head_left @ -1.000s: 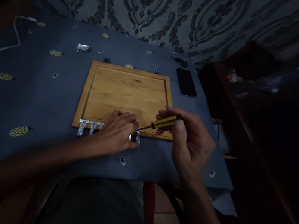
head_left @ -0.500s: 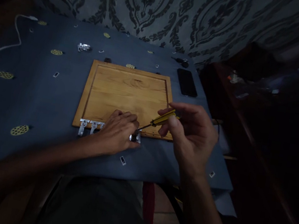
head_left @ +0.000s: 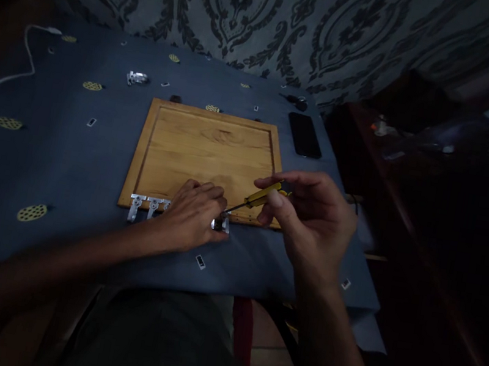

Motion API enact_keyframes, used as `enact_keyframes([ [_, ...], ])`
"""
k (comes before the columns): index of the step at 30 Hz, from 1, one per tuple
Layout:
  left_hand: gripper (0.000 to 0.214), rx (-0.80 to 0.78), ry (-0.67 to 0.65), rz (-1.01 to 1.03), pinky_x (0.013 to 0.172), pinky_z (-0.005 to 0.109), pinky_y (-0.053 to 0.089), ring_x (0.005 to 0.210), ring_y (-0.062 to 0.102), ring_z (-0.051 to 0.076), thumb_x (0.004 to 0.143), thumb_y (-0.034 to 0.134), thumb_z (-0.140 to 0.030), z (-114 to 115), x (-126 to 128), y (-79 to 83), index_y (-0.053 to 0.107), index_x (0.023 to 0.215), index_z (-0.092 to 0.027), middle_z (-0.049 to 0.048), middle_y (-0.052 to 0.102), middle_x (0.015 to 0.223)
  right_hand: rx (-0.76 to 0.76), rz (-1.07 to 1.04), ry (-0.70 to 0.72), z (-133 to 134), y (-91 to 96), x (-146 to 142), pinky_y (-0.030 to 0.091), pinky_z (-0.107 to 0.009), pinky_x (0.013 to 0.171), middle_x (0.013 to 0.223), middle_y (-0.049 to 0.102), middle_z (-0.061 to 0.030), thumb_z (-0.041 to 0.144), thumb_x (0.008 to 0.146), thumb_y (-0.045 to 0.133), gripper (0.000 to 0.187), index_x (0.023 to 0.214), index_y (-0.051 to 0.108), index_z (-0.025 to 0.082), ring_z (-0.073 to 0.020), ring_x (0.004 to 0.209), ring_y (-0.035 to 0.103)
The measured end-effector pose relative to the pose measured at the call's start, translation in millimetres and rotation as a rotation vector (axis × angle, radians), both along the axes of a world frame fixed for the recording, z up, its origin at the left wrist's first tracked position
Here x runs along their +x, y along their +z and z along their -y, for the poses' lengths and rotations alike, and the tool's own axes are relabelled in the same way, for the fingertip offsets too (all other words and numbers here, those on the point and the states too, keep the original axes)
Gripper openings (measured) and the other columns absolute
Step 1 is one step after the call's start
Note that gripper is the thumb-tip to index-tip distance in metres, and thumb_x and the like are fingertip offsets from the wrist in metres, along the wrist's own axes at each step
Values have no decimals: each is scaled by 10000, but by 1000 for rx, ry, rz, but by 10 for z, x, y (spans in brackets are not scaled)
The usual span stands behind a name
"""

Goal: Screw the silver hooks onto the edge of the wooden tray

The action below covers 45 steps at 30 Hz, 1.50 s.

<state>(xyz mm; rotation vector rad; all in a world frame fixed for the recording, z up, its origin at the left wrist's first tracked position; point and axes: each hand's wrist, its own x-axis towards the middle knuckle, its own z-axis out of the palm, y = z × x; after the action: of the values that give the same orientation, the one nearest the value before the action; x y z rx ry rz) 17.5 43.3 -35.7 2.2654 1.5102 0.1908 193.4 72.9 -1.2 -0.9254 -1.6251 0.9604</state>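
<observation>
A framed wooden panel (head_left: 212, 153) lies flat, with several metal hinges (head_left: 135, 206) in a row along its near edge. My left hand (head_left: 196, 212) is bent over that edge, fingers curled on the wood and thumb against a hinge (head_left: 220, 222) mostly hidden under it. My right hand (head_left: 312, 224) pinches the yellow handle of a screwdriver (head_left: 261, 195) between thumb and fingers. The screwdriver slants down to the left, its tip at the hinge beside my left hand; whether it sits in a screw is too small to tell.
A blue patterned cloth covers the table (head_left: 103, 167). Behind the panel lies another metal hinge (head_left: 137, 78). A black phone (head_left: 304, 135) and a dark key-like item (head_left: 297, 101) are at the right back. A white cable (head_left: 28, 53) runs along the left.
The fingers of my right hand have shifted slightly on the screwdriver handle, which has moved a little to the left. My left hand and the panel stay put.
</observation>
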Motion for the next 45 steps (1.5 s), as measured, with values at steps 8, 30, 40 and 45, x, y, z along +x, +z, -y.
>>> enact_keyframes([
  [8,379,-50,4,-6,1005,435,409,1160,624,310,878,800,-450,-4,8,44,696,1059,-133,111,694,1162,72,49,36,7,6,43,543,-225,486,978,783,-4,316,904,771,143,1035,781,257,-70,531,618],
  [30,396,-19,-3,-4,1029,449,403,1242,589,324,893,782,-465,0,-4,-11,684,1112,-150,113,675,1251,24,41,60,13,-5,29,535,-232,464,899,790,-17,382,867,818,164,951,780,246,-92,534,592],
  [40,380,-3,-6,0,977,422,401,1166,605,301,888,786,-469,-2,-10,-37,677,1069,-154,91,680,1162,131,78,20,38,-63,54,540,-227,486,898,790,12,237,855,822,109,953,782,259,-115,630,683],
  [45,378,7,-9,9,937,397,387,1115,605,285,880,798,-461,1,-23,-55,667,1047,-148,84,678,1108,376,-148,-196,83,-31,37,496,-201,413,849,759,27,220,855,828,137,966,768,272,-102,591,660],
])
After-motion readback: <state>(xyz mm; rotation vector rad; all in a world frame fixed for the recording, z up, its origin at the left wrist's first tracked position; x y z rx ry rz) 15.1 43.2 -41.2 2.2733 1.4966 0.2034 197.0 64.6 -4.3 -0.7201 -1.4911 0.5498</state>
